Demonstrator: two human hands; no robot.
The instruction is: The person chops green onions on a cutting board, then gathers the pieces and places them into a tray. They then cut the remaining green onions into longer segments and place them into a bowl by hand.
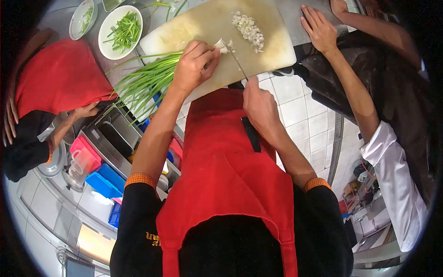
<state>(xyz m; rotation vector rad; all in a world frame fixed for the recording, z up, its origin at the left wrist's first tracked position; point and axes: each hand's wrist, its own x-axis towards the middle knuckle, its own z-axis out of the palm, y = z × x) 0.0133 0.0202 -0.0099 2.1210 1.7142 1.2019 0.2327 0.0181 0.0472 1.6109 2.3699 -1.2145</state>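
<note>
My left hand (195, 64) is closed round a bunch of spring onions (150, 83) on the cutting board (194, 27). Their long green leaves trail off to the left past the board's edge, while the white ends poke out to the right of my fingers. In my right hand (260, 104) is a knife (239, 62), gripped by its handle. Its thin blade crosses the board and meets the white ends. Chopped white pieces (249, 31) lie in a pile farther back on the board, to the right of the blade.
A white bowl of cut green pieces (122, 32) and a smaller bowl (83, 21) stand left of the board. One person in a red apron (60, 76) is at the left. Another person's hand (320, 32) rests on the counter at the right. Blue bins (106, 182) are low at the left.
</note>
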